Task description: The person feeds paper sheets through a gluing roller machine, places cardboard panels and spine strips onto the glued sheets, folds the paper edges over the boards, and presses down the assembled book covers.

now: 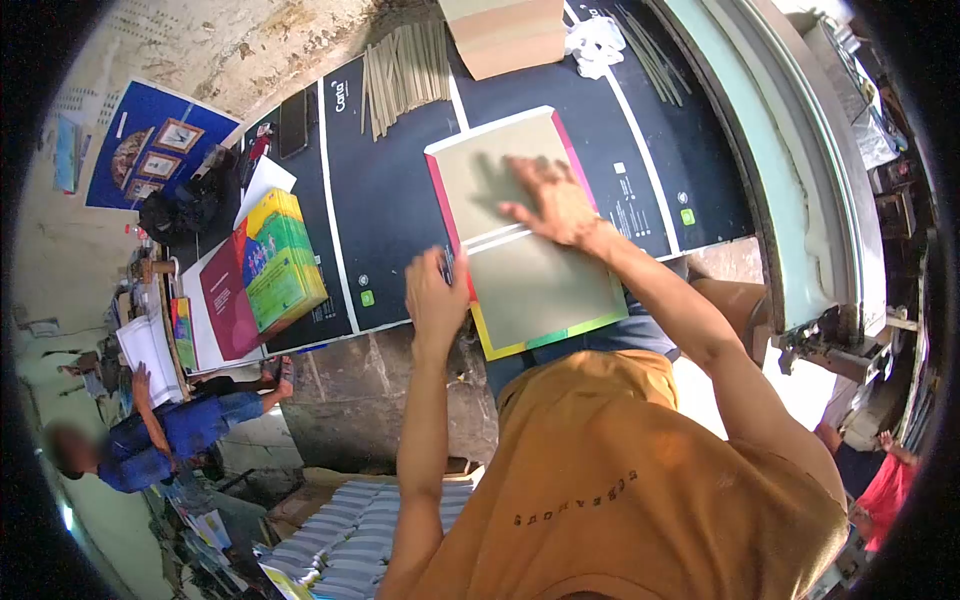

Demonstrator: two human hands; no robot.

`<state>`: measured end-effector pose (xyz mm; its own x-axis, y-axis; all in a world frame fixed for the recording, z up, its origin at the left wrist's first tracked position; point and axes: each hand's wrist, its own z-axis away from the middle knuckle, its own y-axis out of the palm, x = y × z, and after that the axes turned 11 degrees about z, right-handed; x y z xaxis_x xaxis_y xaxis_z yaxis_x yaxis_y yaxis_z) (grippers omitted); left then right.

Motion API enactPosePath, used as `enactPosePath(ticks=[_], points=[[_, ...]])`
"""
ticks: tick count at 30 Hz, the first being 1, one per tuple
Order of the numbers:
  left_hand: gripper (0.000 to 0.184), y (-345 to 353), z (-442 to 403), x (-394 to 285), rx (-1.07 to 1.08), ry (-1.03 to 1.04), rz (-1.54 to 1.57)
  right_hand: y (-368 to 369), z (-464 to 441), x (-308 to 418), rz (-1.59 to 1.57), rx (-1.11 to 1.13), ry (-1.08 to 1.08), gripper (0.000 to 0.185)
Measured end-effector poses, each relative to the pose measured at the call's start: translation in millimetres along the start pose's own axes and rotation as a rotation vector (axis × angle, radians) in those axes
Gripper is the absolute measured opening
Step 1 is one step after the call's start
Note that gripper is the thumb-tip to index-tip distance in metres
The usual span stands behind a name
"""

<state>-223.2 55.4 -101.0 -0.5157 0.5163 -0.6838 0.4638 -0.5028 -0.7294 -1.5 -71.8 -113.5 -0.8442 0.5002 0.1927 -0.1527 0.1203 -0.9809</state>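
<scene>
A book cover (545, 290) lies inside up on the dark table, grey boards framed by pink, yellow and green turned-in edges, with narrow strips across its middle. My right hand (558, 205) rests on the upper board, fingers spread, holding nothing. Beside the cover's left edge, my left hand (437, 293) is raised with bent fingers; a small dark item shows near its fingertips, and whether it is gripped is unclear. The cover's lower end reaches over the table's front edge, close to my body.
Thin grey strips (408, 75) and a cardboard box (505, 38) stand at the back. Colourful books (280, 265) are stacked at the left. A pale green machine (800, 180) borders the right side. A person (165, 435) is at the lower left.
</scene>
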Motion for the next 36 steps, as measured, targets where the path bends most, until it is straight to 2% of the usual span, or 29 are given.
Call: enactPosePath(ticks=[1, 2, 3, 6, 7, 12, 21, 27, 28, 29, 31, 32, 36], points=[[0.061, 12, -14, 14, -0.191, 0.143, 0.006, -8, -1, -10, -0.022, 0.011, 0.060, 0.089], [0.068, 25, -34, 31, -0.211, 0.180, -0.070, -2, -5, -26, -0.007, -0.070, 0.165, 0.090], [0.076, 34, -58, 41, -0.234, 0.217, -0.146, 17, -12, -36, 0.069, -0.253, 0.250, 0.093], [0.085, 53, -109, 28, -0.124, 0.086, -0.194, 34, -30, -46, 0.157, -0.146, 0.381, 0.102], [0.090, 60, -120, 29, -0.088, 0.104, -0.288, 36, -35, -42, 0.162, -0.121, 0.384, 0.102], [0.094, 72, -124, 24, -0.124, 0.146, -0.327, 38, -46, -34, 0.204, -0.121, 0.354, 0.105], [0.100, 59, -127, 26, -0.051, 0.223, -0.247, 37, -51, -40, 0.232, -0.095, 0.259, 0.105], [0.084, 40, -143, 41, 0.029, 0.287, -0.254, 31, -48, -64, 0.176, -0.139, 0.150, 0.099], [0.067, 38, -153, 50, -0.043, 0.358, -0.181, 22, -49, -70, 0.126, -0.197, 0.122, 0.087], [0.044, 43, -164, 57, -0.201, 0.411, -0.068, 18, -52, -78, 0.105, -0.226, 0.134, 0.081], [0.025, 48, -181, 63, -0.389, 0.310, 0.101, 22, -53, -93, 0.056, -0.262, 0.147, 0.068], [0.021, 53, -186, 64, -0.410, 0.291, 0.068, 27, -54, -97, 0.143, -0.382, 0.141, 0.051], [0.012, 61, -189, 57, -0.495, 0.266, 0.014, 29, -53, -95, 0.174, -0.386, 0.172, 0.049]])
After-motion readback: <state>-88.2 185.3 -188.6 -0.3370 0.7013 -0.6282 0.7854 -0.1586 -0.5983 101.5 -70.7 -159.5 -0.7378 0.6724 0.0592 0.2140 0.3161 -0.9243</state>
